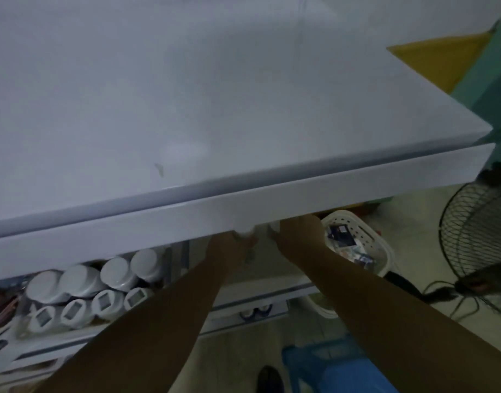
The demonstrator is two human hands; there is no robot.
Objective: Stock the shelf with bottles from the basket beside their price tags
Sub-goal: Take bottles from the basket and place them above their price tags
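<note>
I look down on the white shelf unit's top board point(243, 109). Both my forearms reach under its front edge. My left hand point(232, 245) is curled around a white bottle point(245, 232) that is half hidden by the board. Just to its right is my right hand point(297, 232), with another white piece point(274, 229) at its fingertips; its grip is hidden. Several white bottles point(116, 275) stand in two rows on the shelf below at the left, the front ones point(104, 303) with square labels. The white perforated basket point(354, 222) sits on the floor to the right.
A black floor fan point(478, 245) with its cable stands at the right. A blue plastic stool point(342, 370) is on the floor near my feet, and a dark shoe point(269, 378) shows beside it. A lower shelf edge point(257, 310) juts out beneath my arms.
</note>
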